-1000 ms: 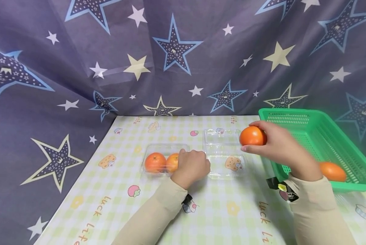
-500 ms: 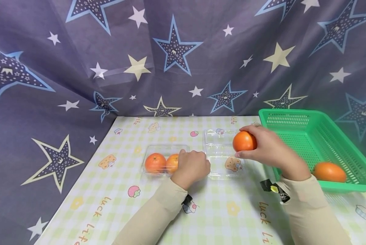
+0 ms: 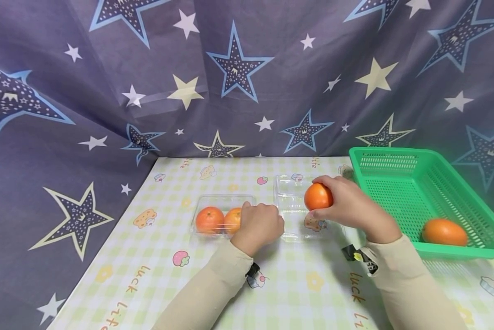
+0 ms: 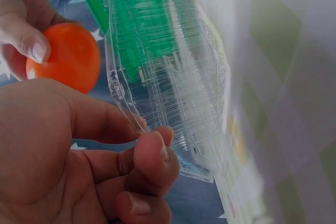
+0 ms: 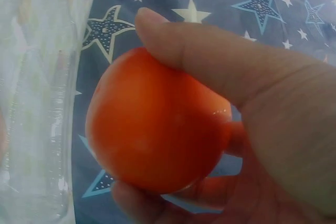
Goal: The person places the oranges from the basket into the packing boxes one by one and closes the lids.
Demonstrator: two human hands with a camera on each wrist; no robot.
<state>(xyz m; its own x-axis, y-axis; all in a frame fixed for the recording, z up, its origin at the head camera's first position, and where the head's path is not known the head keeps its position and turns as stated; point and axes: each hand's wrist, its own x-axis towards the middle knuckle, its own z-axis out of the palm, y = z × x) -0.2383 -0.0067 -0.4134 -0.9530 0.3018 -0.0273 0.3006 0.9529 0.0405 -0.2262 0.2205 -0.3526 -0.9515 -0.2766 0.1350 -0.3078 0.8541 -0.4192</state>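
My right hand [image 3: 347, 204] grips an orange [image 3: 318, 197], which overlaps the right side of an opened clear plastic clamshell box [image 3: 290, 224] in the head view. Seen from the right wrist, the thumb lies over the top of the fruit and the other fingers curl beneath it. My left hand [image 3: 261, 225] is at the near left of that box. In the left wrist view its fingers are curled, with thumb and fingertips [image 4: 160, 153] pinching the box's rim. Left of this hand, two oranges [image 3: 209, 220] lie inside another clear box [image 3: 226, 198], the second partly hidden by the hand.
A green plastic basket [image 3: 420, 158] stands at the right of the table, with one orange [image 3: 444, 232] in its near part. The table wears a checked cloth [image 3: 147, 293]. A dark curtain with stars [image 3: 238, 114] hangs along the back and left side.
My right hand has moved left and slightly nearer with its orange, from beside the basket to over the opened box. The left hand has stayed in place.
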